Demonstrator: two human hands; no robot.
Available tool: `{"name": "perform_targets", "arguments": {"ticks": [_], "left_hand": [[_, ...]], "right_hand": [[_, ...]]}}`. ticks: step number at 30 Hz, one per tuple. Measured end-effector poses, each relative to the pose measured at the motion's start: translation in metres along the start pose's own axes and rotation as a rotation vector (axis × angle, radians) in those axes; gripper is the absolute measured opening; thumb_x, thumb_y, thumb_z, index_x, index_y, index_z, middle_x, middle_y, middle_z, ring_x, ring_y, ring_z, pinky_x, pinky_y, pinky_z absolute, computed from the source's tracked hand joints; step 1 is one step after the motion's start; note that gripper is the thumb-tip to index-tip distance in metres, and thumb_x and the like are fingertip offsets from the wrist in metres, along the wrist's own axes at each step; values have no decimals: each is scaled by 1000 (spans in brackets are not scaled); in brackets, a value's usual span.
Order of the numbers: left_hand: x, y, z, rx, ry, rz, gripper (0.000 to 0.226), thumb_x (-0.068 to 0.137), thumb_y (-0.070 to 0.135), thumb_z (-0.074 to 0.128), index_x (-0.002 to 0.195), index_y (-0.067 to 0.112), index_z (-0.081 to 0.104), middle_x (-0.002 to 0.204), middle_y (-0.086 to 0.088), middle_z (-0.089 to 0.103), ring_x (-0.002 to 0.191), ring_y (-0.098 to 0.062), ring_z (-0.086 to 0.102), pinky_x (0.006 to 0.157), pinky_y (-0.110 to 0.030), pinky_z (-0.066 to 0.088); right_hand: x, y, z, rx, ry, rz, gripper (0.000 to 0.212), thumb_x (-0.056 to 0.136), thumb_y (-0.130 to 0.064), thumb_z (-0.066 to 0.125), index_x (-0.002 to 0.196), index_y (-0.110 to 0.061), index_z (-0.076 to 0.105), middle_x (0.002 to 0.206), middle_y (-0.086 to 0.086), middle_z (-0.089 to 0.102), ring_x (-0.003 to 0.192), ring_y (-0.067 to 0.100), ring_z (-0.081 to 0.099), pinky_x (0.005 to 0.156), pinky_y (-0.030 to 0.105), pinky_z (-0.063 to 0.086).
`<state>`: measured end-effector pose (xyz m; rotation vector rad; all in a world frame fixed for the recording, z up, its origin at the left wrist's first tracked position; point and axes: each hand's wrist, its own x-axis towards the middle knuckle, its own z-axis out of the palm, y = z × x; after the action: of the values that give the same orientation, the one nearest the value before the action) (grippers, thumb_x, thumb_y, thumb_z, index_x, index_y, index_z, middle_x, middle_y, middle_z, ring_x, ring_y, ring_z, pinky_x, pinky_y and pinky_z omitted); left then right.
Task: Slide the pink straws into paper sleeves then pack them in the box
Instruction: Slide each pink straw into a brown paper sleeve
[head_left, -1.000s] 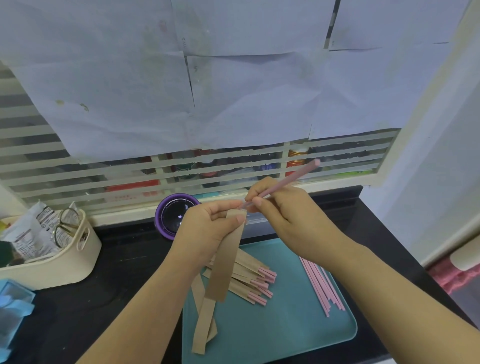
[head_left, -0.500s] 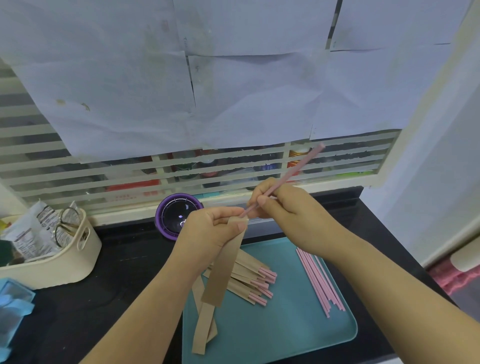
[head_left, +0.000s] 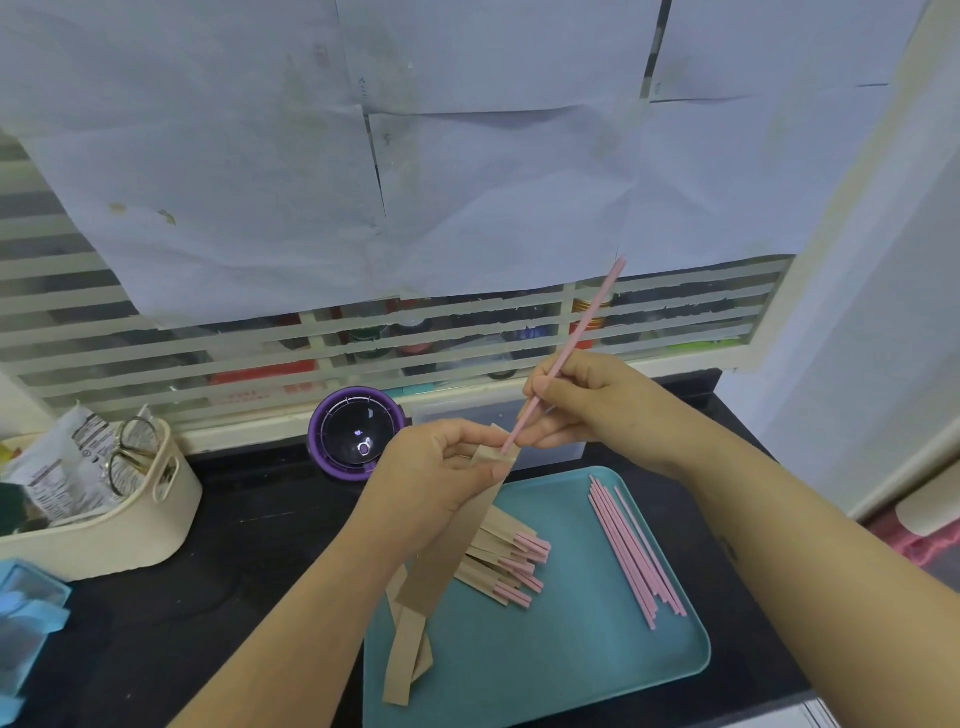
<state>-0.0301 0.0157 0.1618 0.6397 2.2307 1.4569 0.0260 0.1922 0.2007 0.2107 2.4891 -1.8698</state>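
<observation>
My left hand (head_left: 441, 478) pinches the top of a brown paper sleeve (head_left: 457, 535) that hangs down over the teal tray (head_left: 571, 665). My right hand (head_left: 587, 405) holds a pink straw (head_left: 576, 338) tilted up to the right, its lower tip at the sleeve's open mouth. A pile of sleeved straws (head_left: 506, 558) with pink ends showing lies on the tray under my left hand. Loose pink straws (head_left: 634, 551) lie in a bundle on the tray's right side. Empty sleeves (head_left: 408, 654) lie at the tray's left edge.
A purple round lidded container (head_left: 356, 431) stands behind the tray. A cream basket (head_left: 104, 525) with packets and glasses sits at the left, a blue box (head_left: 26, 618) at the far left edge. The black counter (head_left: 249, 561) ends at a slatted window.
My right hand has tipped the straw steeper, its upper end rising, and brought the lower tip down to the sleeve's mouth. My left hand with the sleeve stayed nearly still.
</observation>
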Motion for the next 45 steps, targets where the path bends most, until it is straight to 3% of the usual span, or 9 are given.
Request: {"name": "perform_targets", "arguments": {"ticks": [7, 13, 18, 22, 24, 27, 32, 42, 45], "left_hand": [[-3, -1, 1, -109, -68, -56, 26, 78, 7, 74, 96, 25, 70, 90, -2, 75, 90, -24, 71, 93, -46, 52], [-4, 2, 1, -261, -158, -91, 38, 80, 6, 71, 110, 27, 60, 91, -4, 76, 92, -17, 71, 91, -34, 52], [-5, 2, -1, -279, -196, -108, 42, 78, 11, 71, 113, 30, 57, 90, -6, 76, 92, -18, 71, 86, -30, 52], [-5, 4, -2, -262, -225, -146, 41, 80, 11, 71, 116, 26, 58, 89, -7, 76, 80, -12, 71, 57, -11, 46], [-4, 3, -2, -250, -229, -163, 41, 79, 11, 72, 116, 24, 60, 88, -6, 76, 77, -11, 71, 52, -9, 43], [-2, 1, -1, -232, -218, -164, 39, 78, 10, 73, 114, 21, 63, 88, -6, 76, 80, -13, 71, 58, -12, 47], [0, -5, 3, -207, -198, -136, 37, 79, 11, 74, 114, 20, 64, 87, -6, 76, 88, -19, 72, 89, -33, 53], [3, -11, 8, -203, -102, -126, 28, 84, 12, 68, 108, 26, 64, 85, -1, 76, 87, -17, 72, 86, -35, 55], [3, -13, 7, -236, -111, -139, 31, 84, 12, 69, 111, 24, 63, 86, -3, 76, 89, -19, 71, 90, -39, 54]], "right_hand": [[-1, 6, -15, 131, -124, 77, 10, 96, -10, 48, 98, -9, 57, 94, 12, 73, 87, 22, 71, 78, 26, 58], [-1, 8, -21, 215, -146, 82, 8, 94, -5, 49, 100, -11, 50, 99, 17, 72, 80, 21, 69, 75, 25, 57], [3, 11, -23, 108, -152, 92, 4, 93, -8, 53, 94, -11, 55, 91, 10, 73, 72, 15, 66, 80, 29, 55], [6, 8, -27, -52, -178, 77, 8, 91, -13, 57, 85, -13, 63, 89, 8, 71, 81, 18, 63, 91, 35, 53], [7, 5, -28, -102, -210, 79, 11, 90, -15, 59, 82, -13, 66, 85, 5, 70, 80, 17, 61, 94, 37, 51], [10, 1, -27, -198, -191, 83, 12, 88, -23, 63, 80, -15, 69, 77, 0, 70, 79, 17, 63, 90, 36, 53], [13, 3, -17, -281, -90, 71, 17, 85, -30, 66, 78, -15, 69, 75, 0, 69, 74, 12, 64, 80, 26, 55], [16, 15, 14, -205, 64, 71, 21, 82, -29, 70, 67, -18, 60, 51, -14, 54, 60, 6, 51, 72, 26, 48], [14, 11, 13, -215, 73, 50, 20, 83, -35, 68, 95, -20, 64, 72, -15, 62, 72, 4, 58, 74, 22, 47]]}}
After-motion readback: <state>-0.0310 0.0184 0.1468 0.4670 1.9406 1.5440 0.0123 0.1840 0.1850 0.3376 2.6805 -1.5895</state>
